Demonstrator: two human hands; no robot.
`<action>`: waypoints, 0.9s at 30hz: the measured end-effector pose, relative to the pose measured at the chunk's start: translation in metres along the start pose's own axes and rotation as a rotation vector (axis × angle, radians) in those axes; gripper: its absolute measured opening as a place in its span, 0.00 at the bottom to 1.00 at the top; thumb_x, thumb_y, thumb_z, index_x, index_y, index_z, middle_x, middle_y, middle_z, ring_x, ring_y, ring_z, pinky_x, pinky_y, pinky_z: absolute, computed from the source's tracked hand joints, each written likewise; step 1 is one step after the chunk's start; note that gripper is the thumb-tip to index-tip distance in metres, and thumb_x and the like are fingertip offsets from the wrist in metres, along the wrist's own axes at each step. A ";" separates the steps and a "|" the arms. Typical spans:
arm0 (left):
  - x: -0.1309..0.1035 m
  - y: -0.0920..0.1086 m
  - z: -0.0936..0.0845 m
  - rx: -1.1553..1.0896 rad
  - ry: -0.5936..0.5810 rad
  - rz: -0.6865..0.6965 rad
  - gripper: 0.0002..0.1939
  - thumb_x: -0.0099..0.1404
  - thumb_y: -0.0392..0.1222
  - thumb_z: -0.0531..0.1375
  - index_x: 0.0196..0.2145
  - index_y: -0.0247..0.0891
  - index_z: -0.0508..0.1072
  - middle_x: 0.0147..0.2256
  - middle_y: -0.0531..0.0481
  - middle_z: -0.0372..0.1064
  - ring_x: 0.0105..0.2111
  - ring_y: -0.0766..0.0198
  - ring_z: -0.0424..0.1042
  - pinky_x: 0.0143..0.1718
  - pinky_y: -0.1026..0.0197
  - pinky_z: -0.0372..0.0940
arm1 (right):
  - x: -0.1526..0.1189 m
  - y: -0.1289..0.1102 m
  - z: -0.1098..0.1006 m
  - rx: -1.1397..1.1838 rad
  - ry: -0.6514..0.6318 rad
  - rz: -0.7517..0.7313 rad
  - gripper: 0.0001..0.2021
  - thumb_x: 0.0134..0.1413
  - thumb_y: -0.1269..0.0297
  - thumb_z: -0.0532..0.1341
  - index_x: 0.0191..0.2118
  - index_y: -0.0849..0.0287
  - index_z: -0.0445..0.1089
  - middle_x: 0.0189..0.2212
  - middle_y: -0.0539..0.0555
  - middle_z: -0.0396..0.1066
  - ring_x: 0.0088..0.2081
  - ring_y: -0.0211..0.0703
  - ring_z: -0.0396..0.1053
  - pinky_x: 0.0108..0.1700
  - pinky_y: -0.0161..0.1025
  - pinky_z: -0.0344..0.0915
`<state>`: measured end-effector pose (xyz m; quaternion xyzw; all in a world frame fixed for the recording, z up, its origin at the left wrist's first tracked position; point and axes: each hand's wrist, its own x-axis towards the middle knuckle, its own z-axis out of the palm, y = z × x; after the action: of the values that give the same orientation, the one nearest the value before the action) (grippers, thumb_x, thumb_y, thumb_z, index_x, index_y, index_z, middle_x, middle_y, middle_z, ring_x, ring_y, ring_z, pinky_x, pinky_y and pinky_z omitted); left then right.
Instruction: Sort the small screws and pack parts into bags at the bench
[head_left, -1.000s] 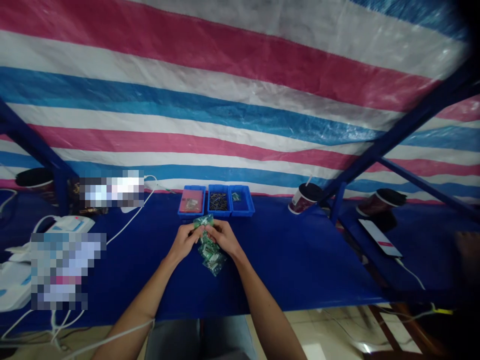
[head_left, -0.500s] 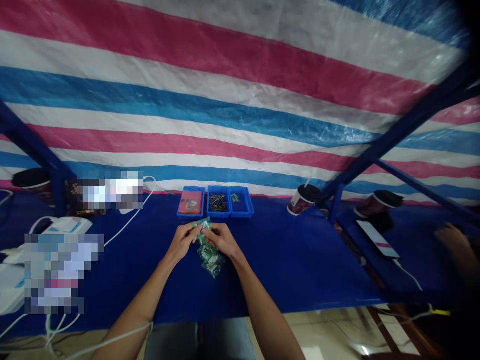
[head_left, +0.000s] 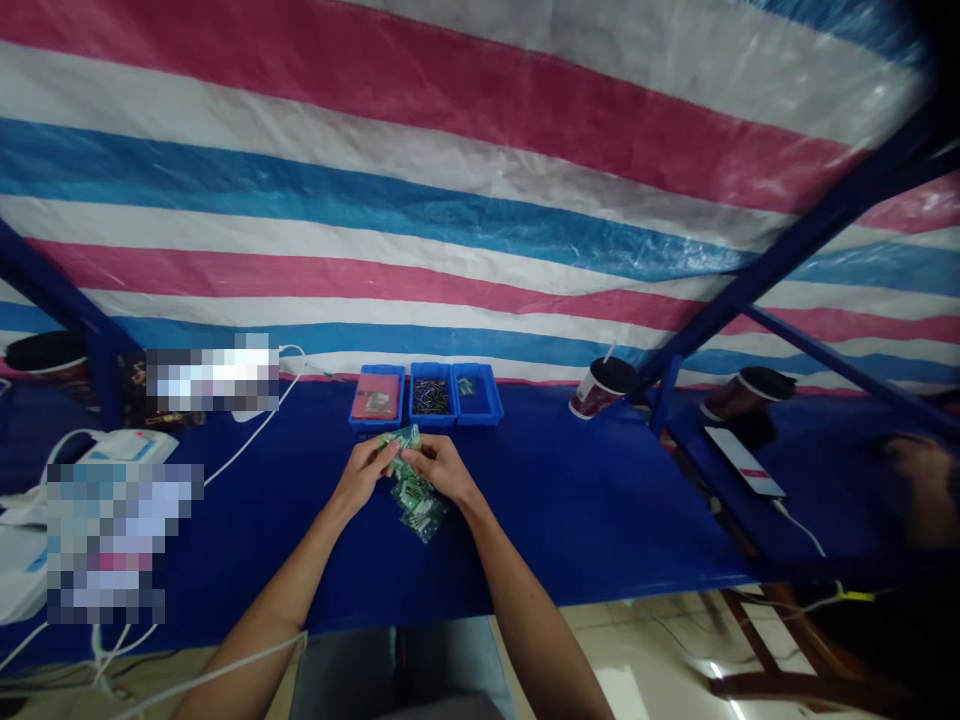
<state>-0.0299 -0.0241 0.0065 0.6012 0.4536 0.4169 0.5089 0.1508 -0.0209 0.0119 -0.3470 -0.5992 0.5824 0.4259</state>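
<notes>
My left hand [head_left: 365, 472] and my right hand [head_left: 441, 466] meet over the dark blue table, pinching the top of a clear plastic bag [head_left: 422, 513] between thumbs and fingers. The bag shows a green tint and small silvery pieces inside, and its lower part hangs towards me. Just beyond my hands stand three blue bins side by side. The left bin [head_left: 355, 424] holds a pink sheet with a small packet on it. Many dark screw-like pieces lie in the middle bin [head_left: 433, 420], and a small clear packet [head_left: 466, 387] is in the right bin [head_left: 481, 408].
A lidded cup [head_left: 598, 388] with a straw stands at the back right. White power strips [head_left: 139, 445] and cables lie on the left. On the neighbouring table are a phone [head_left: 745, 462], another cup [head_left: 739, 395] and another person's blurred hand [head_left: 919, 465]. Blue frame bars rise at both sides.
The whole view has shifted slightly, so the things appear a little higher and further left. Both hands keep their pinch on the bag, with hardly any change of pose.
</notes>
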 end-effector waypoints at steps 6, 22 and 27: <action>0.001 -0.004 -0.003 0.048 0.007 0.071 0.21 0.69 0.55 0.57 0.26 0.35 0.68 0.18 0.57 0.56 0.19 0.70 0.56 0.23 0.65 0.50 | -0.003 -0.009 0.002 0.027 -0.050 0.051 0.23 0.56 0.42 0.63 0.28 0.61 0.66 0.20 0.47 0.63 0.19 0.32 0.56 0.22 0.32 0.51; 0.001 0.004 -0.002 0.046 -0.003 0.119 0.23 0.69 0.53 0.57 0.22 0.35 0.67 0.17 0.57 0.55 0.19 0.70 0.55 0.25 0.64 0.50 | 0.001 -0.033 -0.017 -0.120 0.177 -0.052 0.16 0.57 0.50 0.63 0.33 0.61 0.70 0.23 0.49 0.66 0.25 0.37 0.64 0.29 0.34 0.61; 0.001 0.009 -0.003 0.033 0.050 0.118 0.21 0.70 0.53 0.56 0.28 0.34 0.73 0.16 0.57 0.55 0.19 0.69 0.54 0.25 0.64 0.49 | 0.016 -0.064 -0.090 -0.485 0.479 -0.228 0.15 0.58 0.58 0.61 0.49 0.59 0.69 0.25 0.47 0.65 0.26 0.37 0.61 0.32 0.34 0.59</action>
<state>-0.0317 -0.0231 0.0154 0.6246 0.4366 0.4537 0.4619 0.2323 0.0246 0.0736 -0.4955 -0.6379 0.2741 0.5219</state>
